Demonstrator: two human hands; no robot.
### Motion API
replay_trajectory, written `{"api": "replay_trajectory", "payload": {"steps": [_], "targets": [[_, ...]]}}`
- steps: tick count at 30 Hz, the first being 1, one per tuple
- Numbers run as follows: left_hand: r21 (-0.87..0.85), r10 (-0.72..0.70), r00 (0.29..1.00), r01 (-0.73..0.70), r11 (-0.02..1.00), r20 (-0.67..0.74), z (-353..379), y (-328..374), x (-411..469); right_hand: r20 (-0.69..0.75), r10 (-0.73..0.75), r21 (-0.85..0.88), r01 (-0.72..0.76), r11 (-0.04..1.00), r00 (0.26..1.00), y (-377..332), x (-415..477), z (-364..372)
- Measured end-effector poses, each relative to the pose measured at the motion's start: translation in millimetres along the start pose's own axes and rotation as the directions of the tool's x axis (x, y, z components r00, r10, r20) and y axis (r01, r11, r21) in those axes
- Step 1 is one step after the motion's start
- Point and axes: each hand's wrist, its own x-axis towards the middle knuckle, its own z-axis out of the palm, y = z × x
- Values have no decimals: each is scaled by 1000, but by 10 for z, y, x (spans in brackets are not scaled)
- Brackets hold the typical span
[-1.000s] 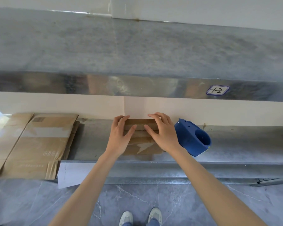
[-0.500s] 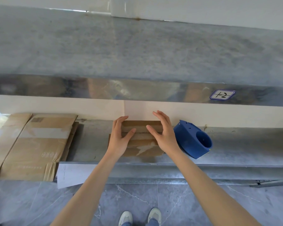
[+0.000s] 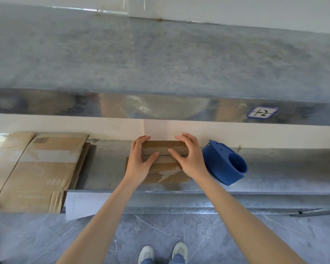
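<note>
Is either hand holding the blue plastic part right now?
No, the left hand and right hand both grip the cardboard box; the blue plastic part lies beside them.

Box [image 3: 164,146] on shelf [image 3: 107,168], seemingly against wall [image 3: 84,124]; holder [image 3: 217,161] right, cartons [image 3: 46,164] left.

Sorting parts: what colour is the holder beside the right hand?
The holder is dark blue; head view.

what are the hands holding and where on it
A small cardboard box: the left hand grips its left end, the right hand its right end.
</note>
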Motion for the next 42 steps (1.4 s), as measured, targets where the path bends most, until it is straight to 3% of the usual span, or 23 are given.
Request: {"api": "replay_trajectory", "payload": {"steps": [7,11,14,17,24,29,31,42], "targets": [[22,-14,1000,14,1000,2,1,14,17,26,70,51,-71,996,997,-60,-11,-29],[-166,-57,998,57,984,6,-27,60,-1,58,163,280,-173,944,985,-138,-17,-96],[-306,-73,997,68,950,-3,-79,120,-10,5,192,377,-180,908,981,-118,-47,-173],[-303,-51,999,44,952,-15,-175,161,-2,-24,160,339,-143,930,987,-78,-93,-249],[53,64,988,-72,996,137,-310,45,-38,107,66,116,-79,990,992,-180,-116,-272],[202,95,951,-160,966,295,-390,2,-19,399,71,-197,10,980,914,-178,-59,-385],[266,112,946,-197,944,305,-439,-13,-3,446,74,-285,63,956,892,-131,-21,-439],[316,170,945,-257,913,279,-444,-28,68,387,-38,-349,184,919,921,-71,69,-422]]}}
